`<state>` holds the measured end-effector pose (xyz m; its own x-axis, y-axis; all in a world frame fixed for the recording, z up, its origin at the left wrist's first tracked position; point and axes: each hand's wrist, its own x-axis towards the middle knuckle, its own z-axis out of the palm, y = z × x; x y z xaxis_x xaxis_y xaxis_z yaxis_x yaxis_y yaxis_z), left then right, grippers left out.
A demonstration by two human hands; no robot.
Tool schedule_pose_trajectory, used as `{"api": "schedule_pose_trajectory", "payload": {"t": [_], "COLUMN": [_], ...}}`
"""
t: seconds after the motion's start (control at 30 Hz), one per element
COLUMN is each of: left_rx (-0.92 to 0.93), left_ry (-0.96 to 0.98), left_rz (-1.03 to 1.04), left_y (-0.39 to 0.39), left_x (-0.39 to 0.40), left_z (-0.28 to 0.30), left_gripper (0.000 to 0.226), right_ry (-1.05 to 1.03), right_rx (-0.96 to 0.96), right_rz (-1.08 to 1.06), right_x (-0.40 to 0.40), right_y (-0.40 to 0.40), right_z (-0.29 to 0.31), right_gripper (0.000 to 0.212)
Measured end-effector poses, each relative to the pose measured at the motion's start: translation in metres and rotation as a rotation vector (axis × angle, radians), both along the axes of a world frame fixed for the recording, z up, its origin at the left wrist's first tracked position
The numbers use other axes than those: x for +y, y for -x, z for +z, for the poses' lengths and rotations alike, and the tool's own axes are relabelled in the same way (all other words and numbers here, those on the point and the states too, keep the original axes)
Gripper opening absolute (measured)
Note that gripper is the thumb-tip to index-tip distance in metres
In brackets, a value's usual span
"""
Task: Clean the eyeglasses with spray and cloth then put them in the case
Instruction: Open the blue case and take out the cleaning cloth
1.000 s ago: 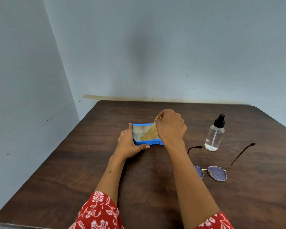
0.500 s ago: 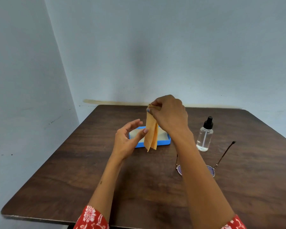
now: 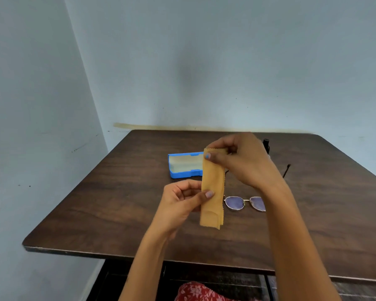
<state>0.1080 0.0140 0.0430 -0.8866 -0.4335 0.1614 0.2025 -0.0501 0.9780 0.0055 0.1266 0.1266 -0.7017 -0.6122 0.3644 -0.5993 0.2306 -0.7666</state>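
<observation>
A folded orange cloth (image 3: 213,183) hangs upright above the table. My right hand (image 3: 239,161) pinches its top edge. My left hand (image 3: 182,198) pinches its left side lower down, thumb on the front. The blue eyeglass case (image 3: 182,165) lies open behind the cloth, its pale lining showing and nothing inside it. The eyeglasses (image 3: 243,203) lie on the table with lenses toward me, partly hidden by my right forearm. Only the black cap of the spray bottle (image 3: 266,143) shows behind my right hand.
The dark wooden table (image 3: 109,209) stands against a pale blue wall, with its front edge near me and its left edge close to the side wall. Red patterned fabric (image 3: 195,292) shows below the table edge.
My right hand lifted the cloth out of the case and brought it up toward me. My left hand left the case and took hold of the cloth's side. The view tilted up.
</observation>
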Motion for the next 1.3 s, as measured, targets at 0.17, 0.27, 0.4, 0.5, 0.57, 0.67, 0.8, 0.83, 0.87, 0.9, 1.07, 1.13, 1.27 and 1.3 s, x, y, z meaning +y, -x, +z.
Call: {"api": "schedule_pose_trajectory", "payload": {"t": [0.17, 0.27, 0.4, 0.5, 0.57, 0.67, 0.8, 0.83, 0.87, 0.9, 1.07, 1.13, 1.27, 1.3], "left_rx": [-0.094, -0.115, -0.067, -0.026, -0.018, -0.031, -0.062, -0.070, -0.078, -0.087, -0.113, -0.127, -0.165, -0.172], "left_ry": [-0.084, -0.098, -0.178, -0.221, -0.236, -0.254, -0.294, -0.295, -0.286, -0.268, -0.230, -0.228, -0.218, -0.212], "left_rz": [-0.074, -0.093, -0.094, -0.050, -0.015, 0.003, -0.029, -0.036, -0.040, -0.043, -0.054, -0.063, -0.056, -0.042], "left_y": [-0.021, -0.031, -0.038, -0.039, -0.039, -0.039, -0.035, -0.034, -0.033, -0.032, -0.027, -0.026, -0.027, -0.027], "left_x": [0.026, 0.038, 0.048, 0.050, 0.049, 0.047, 0.047, 0.047, 0.047, 0.047, 0.050, 0.050, 0.046, 0.046], "left_z": [-0.006, -0.011, -0.012, -0.011, -0.011, -0.013, -0.017, -0.019, -0.020, -0.021, -0.026, -0.028, -0.030, -0.030], "left_gripper": [0.031, 0.030, 0.022, 0.020, 0.023, 0.030, 0.035, 0.036, 0.037, 0.037, 0.033, 0.033, 0.036, 0.037], "right_ry": [0.075, 0.068, 0.050, 0.047, 0.073, 0.065, 0.111, 0.123, 0.145, 0.173, 0.267, 0.263, 0.336, 0.356], "right_rx": [-0.096, -0.130, -0.152, -0.101, -0.041, -0.130, -0.499, -0.511, -0.509, -0.508, -0.606, -0.671, -0.762, -0.751], "right_rz": [0.024, 0.014, -0.013, -0.128, -0.246, -0.264, 0.025, 0.059, 0.082, 0.099, 0.158, 0.186, 0.167, 0.155], "right_x": [0.018, 0.025, 0.033, 0.043, 0.052, 0.063, 0.067, 0.067, 0.068, 0.068, 0.067, 0.066, 0.063, 0.062], "right_y": [-0.012, -0.018, -0.027, -0.032, -0.035, -0.038, -0.041, -0.041, -0.040, -0.039, -0.037, -0.035, -0.035, -0.035], "right_z": [-0.024, -0.037, -0.048, -0.054, -0.059, -0.070, -0.082, -0.085, -0.088, -0.089, -0.094, -0.096, -0.102, -0.104], "right_gripper": [0.007, 0.011, 0.021, 0.026, 0.019, 0.021, 0.040, 0.042, 0.042, 0.041, 0.047, 0.050, 0.050, 0.048]}}
